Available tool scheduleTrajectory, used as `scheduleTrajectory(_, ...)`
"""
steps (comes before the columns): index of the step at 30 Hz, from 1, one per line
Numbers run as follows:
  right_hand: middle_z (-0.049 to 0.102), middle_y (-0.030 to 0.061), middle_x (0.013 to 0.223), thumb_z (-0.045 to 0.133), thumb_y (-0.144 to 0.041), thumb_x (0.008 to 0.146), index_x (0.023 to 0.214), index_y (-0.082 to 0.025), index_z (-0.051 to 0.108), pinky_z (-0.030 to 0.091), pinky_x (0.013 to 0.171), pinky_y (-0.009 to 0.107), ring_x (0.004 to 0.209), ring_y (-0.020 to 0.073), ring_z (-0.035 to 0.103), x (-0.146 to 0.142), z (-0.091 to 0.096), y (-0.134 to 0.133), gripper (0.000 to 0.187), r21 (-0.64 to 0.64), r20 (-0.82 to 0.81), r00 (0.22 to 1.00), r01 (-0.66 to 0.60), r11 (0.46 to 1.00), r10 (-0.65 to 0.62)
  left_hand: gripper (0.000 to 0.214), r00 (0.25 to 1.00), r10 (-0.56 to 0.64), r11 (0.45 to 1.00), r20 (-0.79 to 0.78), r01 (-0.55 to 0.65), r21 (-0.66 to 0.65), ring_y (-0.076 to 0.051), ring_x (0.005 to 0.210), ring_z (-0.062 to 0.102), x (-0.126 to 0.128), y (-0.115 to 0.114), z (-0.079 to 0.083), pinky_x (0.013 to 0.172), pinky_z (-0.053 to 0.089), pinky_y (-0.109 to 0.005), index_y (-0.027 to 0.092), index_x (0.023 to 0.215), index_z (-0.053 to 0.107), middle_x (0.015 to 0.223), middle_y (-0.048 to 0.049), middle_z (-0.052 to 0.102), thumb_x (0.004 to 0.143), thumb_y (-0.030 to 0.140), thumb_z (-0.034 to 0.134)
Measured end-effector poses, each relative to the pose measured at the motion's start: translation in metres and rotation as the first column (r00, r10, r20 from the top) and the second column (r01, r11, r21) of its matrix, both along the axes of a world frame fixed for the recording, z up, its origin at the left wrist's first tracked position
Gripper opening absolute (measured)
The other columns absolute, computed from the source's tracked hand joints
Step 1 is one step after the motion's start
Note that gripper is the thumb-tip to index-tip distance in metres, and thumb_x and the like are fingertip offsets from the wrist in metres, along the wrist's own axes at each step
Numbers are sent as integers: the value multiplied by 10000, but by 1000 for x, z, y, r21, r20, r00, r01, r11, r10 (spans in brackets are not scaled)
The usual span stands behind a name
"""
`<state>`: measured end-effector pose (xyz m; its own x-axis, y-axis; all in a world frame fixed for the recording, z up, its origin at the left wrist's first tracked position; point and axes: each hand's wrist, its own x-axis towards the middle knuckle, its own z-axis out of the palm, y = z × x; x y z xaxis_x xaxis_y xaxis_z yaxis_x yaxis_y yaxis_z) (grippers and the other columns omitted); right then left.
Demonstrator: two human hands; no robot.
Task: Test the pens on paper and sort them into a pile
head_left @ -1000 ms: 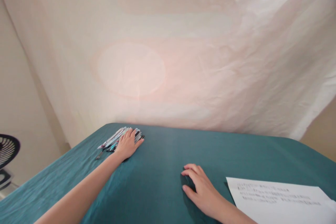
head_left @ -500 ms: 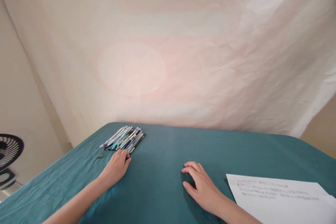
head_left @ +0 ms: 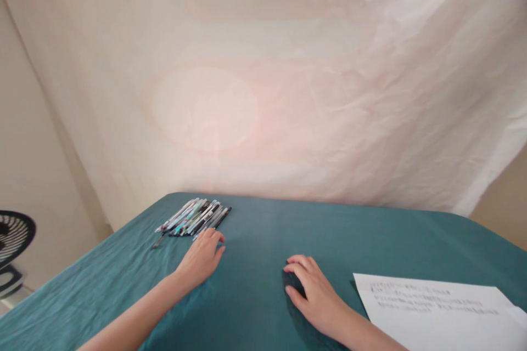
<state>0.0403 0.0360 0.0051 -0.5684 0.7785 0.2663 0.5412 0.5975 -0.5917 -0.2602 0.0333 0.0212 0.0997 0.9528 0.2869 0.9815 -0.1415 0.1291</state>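
Note:
A pile of pens (head_left: 197, 218) in white, black, grey and teal lies slantwise at the far left of the table. My left hand (head_left: 203, 258) is at the near right end of the pile, its fingertips bent over the ends of the rightmost pens, with the thumb held apart. Whether those fingertips touch the pens is hard to see. Off to the right, my right hand (head_left: 315, 293) rests low over the cloth, fingers loosely curved and thumb apart. Only dark shadow shows between its thumb and fingers.
A teal cloth (head_left: 263, 241) covers the table. White sheets of paper (head_left: 444, 329) with blurred print lie at the right front. A black fan (head_left: 16, 238) stands beyond the left edge, and a pale hanging sheet (head_left: 288, 120) closes off the back.
My left hand has slid to the right along the near end of the pens, its thumb lifting farther from the fingers. The rightmost pens sit slightly farther right. My right hand is nearly still.

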Motion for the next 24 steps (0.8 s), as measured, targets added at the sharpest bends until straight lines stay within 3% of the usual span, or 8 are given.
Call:
scheduleTrajectory(5,515,61,1069,483,-144,774,1050,-198,546,380,881,341,996,201,446,-2,0,-2,289,92,75,997,-29,995,22,230,984,-168,983,53,171,-58,-205,982,491,51,12,-1,876,371,-347,191,1004,513,1037,-75,528,802,244,417)
scheduleTrajectory(8,517,59,1074,482,-153,787,1076,-205,534,378,873,365,993,213,441,-1,0,-1,298,158,129,991,-50,986,29,344,967,-244,969,70,246,-26,-206,1110,424,84,24,-12,940,333,-365,186,1136,452,1178,-91,479,799,165,389)
scheduleTrajectory(12,522,53,1051,495,-178,795,1071,-209,532,379,857,369,982,211,440,-1,0,0,281,193,159,987,-51,980,20,347,953,-294,955,74,295,-9,-205,1135,410,117,34,-29,951,328,-384,192,1149,451,1209,-94,463,828,145,329)
scheduleTrajectory(17,522,54,1024,505,-186,793,1049,-197,542,375,843,368,962,208,437,-1,-1,3,259,205,157,988,-45,978,13,313,947,-310,951,89,307,45,-208,1121,417,125,35,-38,948,327,-391,201,1124,477,1188,-86,473,866,193,300)
scheduleTrajectory(24,525,48,1019,511,-171,783,1043,-198,547,376,843,362,950,204,438,-1,0,1,264,200,146,989,-41,979,12,291,929,-350,936,123,344,70,-206,1118,421,118,35,-36,953,328,-390,203,1117,489,1173,-78,491,869,243,342)
